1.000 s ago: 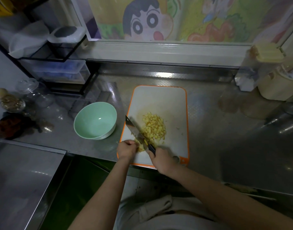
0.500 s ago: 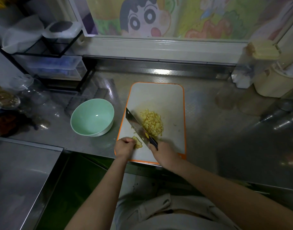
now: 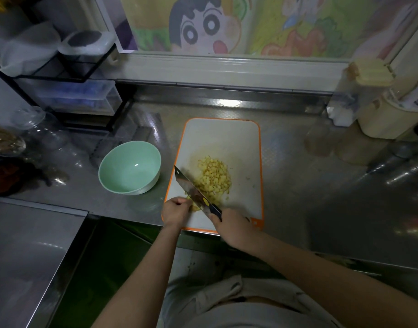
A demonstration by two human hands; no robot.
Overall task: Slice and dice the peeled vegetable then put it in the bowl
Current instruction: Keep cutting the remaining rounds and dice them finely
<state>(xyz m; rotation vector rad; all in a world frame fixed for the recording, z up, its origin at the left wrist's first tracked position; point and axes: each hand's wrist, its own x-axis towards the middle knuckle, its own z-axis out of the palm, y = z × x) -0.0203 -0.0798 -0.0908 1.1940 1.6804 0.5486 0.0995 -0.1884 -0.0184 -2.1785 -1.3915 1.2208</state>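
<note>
Right hand [image 3: 236, 227]: gripping my knife [image 3: 188, 184] by its dark handle, blade angled forward-left. Left hand [image 3: 176, 213]: fingers curled, pinching the uncut vegetable piece [image 3: 195, 206], touching the blade. Diced pile [image 3: 215, 178]: just beyond both hands, on the cutting board [image 3: 245, 143]. Green bowl [image 3: 118, 166]: forward-left of my left hand, on the tabletop [image 3: 298, 185].

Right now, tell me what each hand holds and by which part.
The right hand grips the knife by its dark handle; the left hand pinches the yellow vegetable piece at its left side.
</note>
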